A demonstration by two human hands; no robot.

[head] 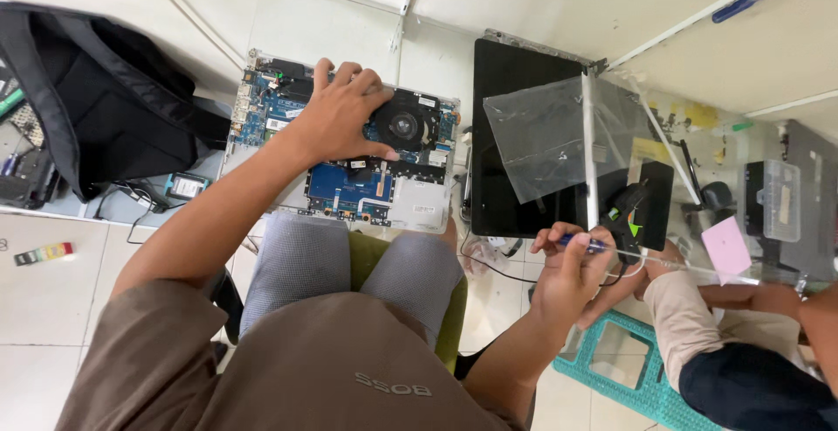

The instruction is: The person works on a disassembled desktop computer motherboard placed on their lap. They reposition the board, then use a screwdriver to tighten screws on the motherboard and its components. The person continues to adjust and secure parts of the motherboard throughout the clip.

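An opened laptop base (pixel 349 188) with a blue circuit board and a black fan (pixel 403 124) lies on my knees. My left hand (pixel 339 112) rests flat on the board, fingers spread, just left of the fan. My right hand (pixel 567 265) is held out to the right and grips a thin blue-handled screwdriver (pixel 583 241) between thumb and fingers. A black laptop lid (pixel 515 143) lies on the floor to the right, with a clear plastic bag (pixel 559 134) over it.
A black backpack (pixel 96 90) sits at the left. Another person's knees (pixel 733 352) and hand (pixel 642 278) are at the lower right, over a teal plastic stool (pixel 611 370). A pink note (pixel 726 248), small tools and a clear box (pixel 772 199) lie at the right. Floor tiles are white.
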